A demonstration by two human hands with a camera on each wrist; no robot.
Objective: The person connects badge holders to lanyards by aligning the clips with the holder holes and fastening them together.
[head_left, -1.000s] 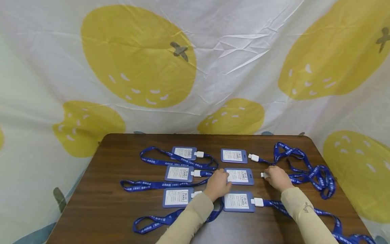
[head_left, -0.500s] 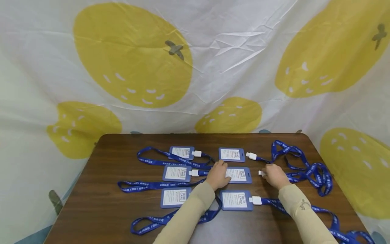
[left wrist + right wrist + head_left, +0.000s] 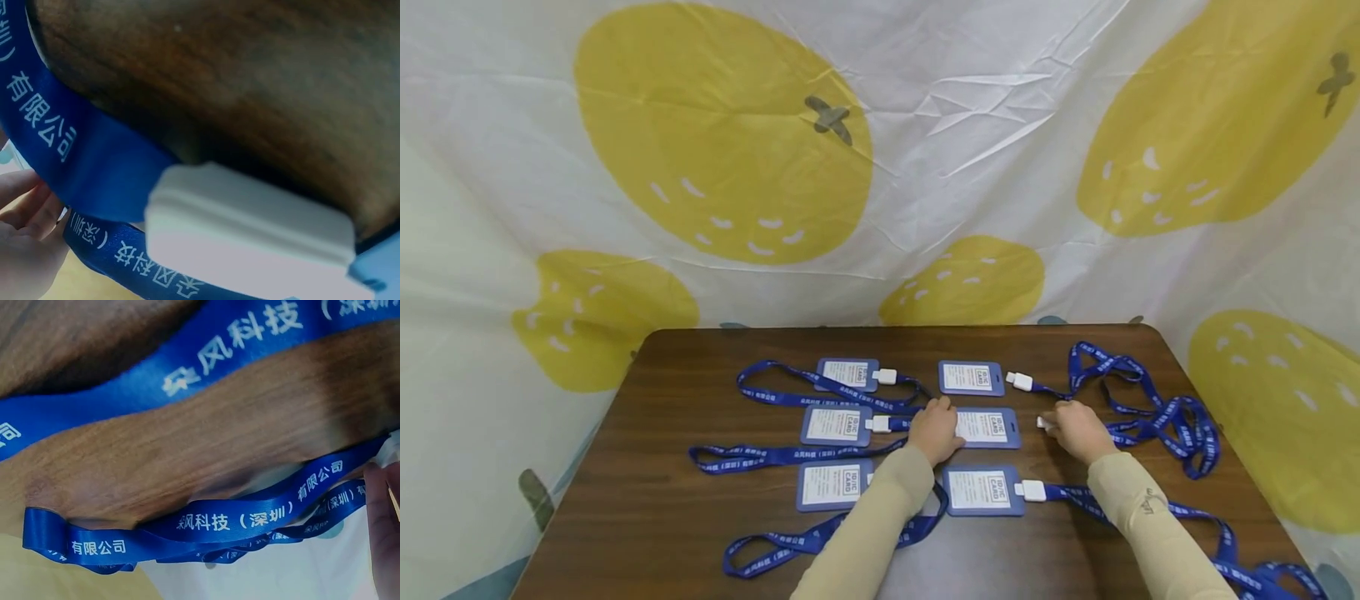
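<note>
My left hand (image 3: 936,431) grips the left end of a blue ID badge holder (image 3: 988,427), the middle one of the right column. Across a small gap to the right, my right hand (image 3: 1078,431) pinches the white clip (image 3: 1042,422) of a blue lanyard (image 3: 1127,435), apart from the holder's slotted end. In the left wrist view a white buckle (image 3: 250,231) and a blue strap (image 3: 100,156) lie close by, with fingers (image 3: 31,219) at the lower left. Printed lanyard straps (image 3: 231,519) stretch leftward from my right fingers (image 3: 382,531) in the right wrist view.
Behind, an unclipped badge holder (image 3: 970,378) faces a lanyard's white clip (image 3: 1019,382). A clipped badge (image 3: 983,491) lies in front. Three badges with lanyards, including a front one (image 3: 831,485), form the left column. The brown table (image 3: 647,508) ends at a fruit-print curtain (image 3: 775,292).
My left hand has slid slightly farther back along the holder's left end. The right hand keeps its pinch on the clip, nearly still. The head view has shifted a little.
</note>
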